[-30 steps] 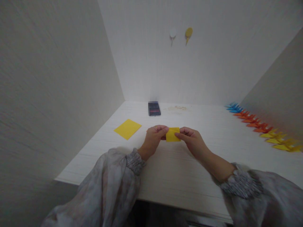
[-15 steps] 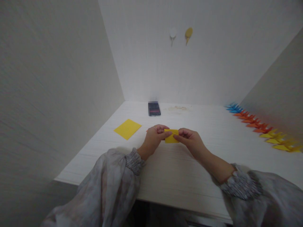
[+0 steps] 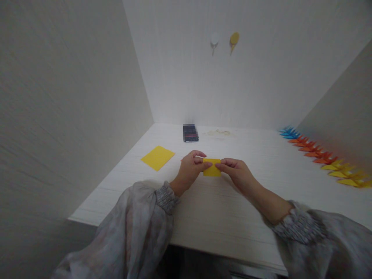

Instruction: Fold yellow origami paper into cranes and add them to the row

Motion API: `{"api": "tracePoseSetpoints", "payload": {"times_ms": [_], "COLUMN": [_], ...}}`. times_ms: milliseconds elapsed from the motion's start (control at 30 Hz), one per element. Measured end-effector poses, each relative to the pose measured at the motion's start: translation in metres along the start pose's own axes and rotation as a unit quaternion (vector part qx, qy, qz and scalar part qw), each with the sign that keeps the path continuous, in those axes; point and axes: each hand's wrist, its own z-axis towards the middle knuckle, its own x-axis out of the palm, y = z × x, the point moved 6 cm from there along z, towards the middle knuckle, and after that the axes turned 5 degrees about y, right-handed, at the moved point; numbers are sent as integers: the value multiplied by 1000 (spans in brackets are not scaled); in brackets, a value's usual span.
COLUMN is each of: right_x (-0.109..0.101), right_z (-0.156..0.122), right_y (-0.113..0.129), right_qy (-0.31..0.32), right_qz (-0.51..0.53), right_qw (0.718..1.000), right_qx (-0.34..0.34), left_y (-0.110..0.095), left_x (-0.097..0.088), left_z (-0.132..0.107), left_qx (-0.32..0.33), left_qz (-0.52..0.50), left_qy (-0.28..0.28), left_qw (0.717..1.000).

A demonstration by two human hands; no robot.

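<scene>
Left hand (image 3: 190,170) pinches the left end of a small folded yellow paper (image 3: 212,168) between thumb and fingertips, one finger lifted above the rest. Right hand (image 3: 236,173) closes on the opposite end in the same way, thumb and forefinger pressed to the paper's edge. The paper sits between the two hands, just above the pale wood-grain surface (image 3: 209,217), near its middle; whether its lower edge touches the surface cannot be told.

To the left, well apart from the hands, a flat yellow sheet (image 3: 157,157) lies on the surface. Behind the hands, near the back wall, lies a dark blurred object (image 3: 190,133), and just right of it a faint pale mark (image 3: 219,133). Along the right wall runs a row of folded paper pieces: blue ones (image 3: 287,133) farthest back, orange ones (image 3: 312,151) in the middle, yellow ones (image 3: 344,174) nearest. Two small hangers, one white (image 3: 214,40) and one yellow (image 3: 234,38), are fixed high on the back wall. Nothing lies between the hands and the paper; the loose grey sleeves (image 3: 139,224) cover the near edge of the surface.

Compared with a second ago, the paper shows as a shorter, flatter strip rather than a near-square piece, and both hands have kept their places on its ends. The flat sheet, the dark object and the row have not moved.
</scene>
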Motion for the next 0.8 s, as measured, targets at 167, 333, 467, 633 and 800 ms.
{"api": "tracePoseSetpoints", "payload": {"times_ms": [167,333,467,633,800], "right_x": [0,0,-4,-7,-7], "right_z": [1,1,2,3,3], "right_y": [4,5,4,2,1], "right_qy": [-9,-23,-34,-35,-31], "right_qz": [-6,-12,-9,13,24], "right_qw": [1000,999,999,999,999], "right_qx": [-22,-28,-34,-24,-16], "left_y": [-2,-2,-1,-3,-3], "left_x": [3,4,5,7,8], "left_z": [-1,-1,-2,-3,-3], "left_qx": [1,-7,-31,-37,-51], "left_qz": [-43,-71,-86,-87,-46], "left_qy": [17,5,14,22,27], "left_qw": [999,997,996,995,997]}}
